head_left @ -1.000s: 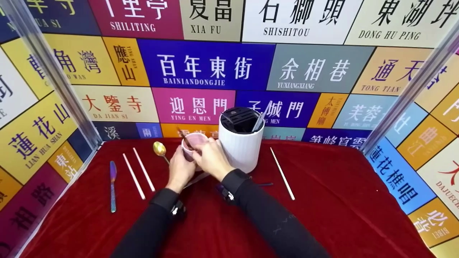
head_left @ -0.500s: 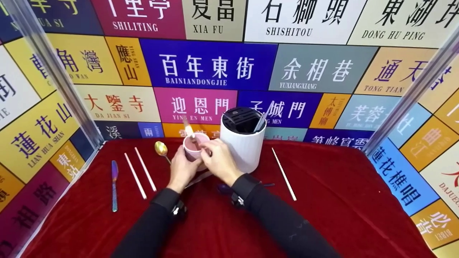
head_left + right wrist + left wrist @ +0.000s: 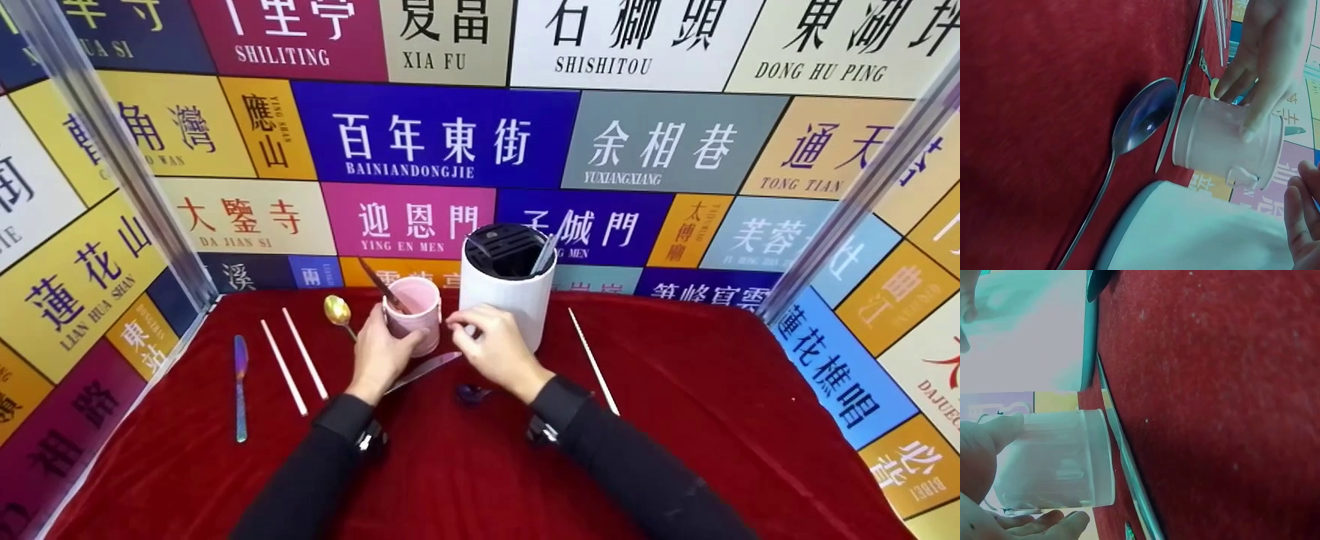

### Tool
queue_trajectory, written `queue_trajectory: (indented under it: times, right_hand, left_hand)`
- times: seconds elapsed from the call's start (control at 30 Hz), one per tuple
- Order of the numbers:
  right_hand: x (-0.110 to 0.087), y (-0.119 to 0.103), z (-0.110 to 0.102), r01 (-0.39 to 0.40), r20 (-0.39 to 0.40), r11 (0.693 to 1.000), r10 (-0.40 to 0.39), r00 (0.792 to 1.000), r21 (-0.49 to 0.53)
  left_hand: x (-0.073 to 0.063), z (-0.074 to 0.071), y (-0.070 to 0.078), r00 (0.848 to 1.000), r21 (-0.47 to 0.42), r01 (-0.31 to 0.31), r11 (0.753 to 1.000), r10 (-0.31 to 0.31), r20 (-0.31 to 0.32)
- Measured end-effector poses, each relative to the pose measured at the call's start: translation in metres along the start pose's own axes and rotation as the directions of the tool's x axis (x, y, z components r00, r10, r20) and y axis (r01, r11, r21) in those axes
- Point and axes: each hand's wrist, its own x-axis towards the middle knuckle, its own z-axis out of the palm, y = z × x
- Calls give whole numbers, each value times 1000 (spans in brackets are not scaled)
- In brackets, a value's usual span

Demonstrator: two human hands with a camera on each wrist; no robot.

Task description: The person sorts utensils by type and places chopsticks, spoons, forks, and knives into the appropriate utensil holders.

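Observation:
My left hand (image 3: 382, 352) grips a small pink bucket-shaped cup (image 3: 415, 322) by its side, with thumb and fingers around the wall. A knife with a dark reflective blade (image 3: 381, 283) stands in the cup, tilted left above its rim. My right hand (image 3: 499, 349) is just right of the cup, in front of the white utensil holder (image 3: 506, 319); its fingers are loosely bent, with nothing seen between them. In the right wrist view, a cup ear (image 3: 1241, 177) faces that hand. Below the hands lie a silver knife (image 3: 424, 371) and a dark spoon (image 3: 1145, 118).
On the red cloth (image 3: 420, 465), a gold spoon (image 3: 337, 309), two pale chopsticks (image 3: 285, 367) and an iridescent knife (image 3: 240, 390) lie left. Another chopstick (image 3: 594, 364) lies right. A grey utensil (image 3: 545, 255) stands in the holder's black slotted top. Lettered panels stand behind.
My right hand has left the cup's mouth and moved right and slightly down. The knife inside the cup has swung over to lean left. The left hand stays on the cup.

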Motion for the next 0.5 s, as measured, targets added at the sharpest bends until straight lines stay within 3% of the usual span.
queue_trajectory:
  times: [0.33, 0.43, 0.5]
  right_hand:
    - [-25, 22, -43, 30, 79, 999, -28, 996, -21]
    - [-33, 34, -53, -6, 66, 998, 11, 998, -66]
    - [-37, 42, -59, -71, 38, 992, 75, 996, -103]
  left_hand:
    - [-2, -10, 2, 1000, 0, -15, 1000, 15, 2]
    - [-3, -14, 3, 1000, -14, 1, 1000, -1, 0]
    - [-4, -17, 4, 1000, -30, 15, 999, -15, -3]
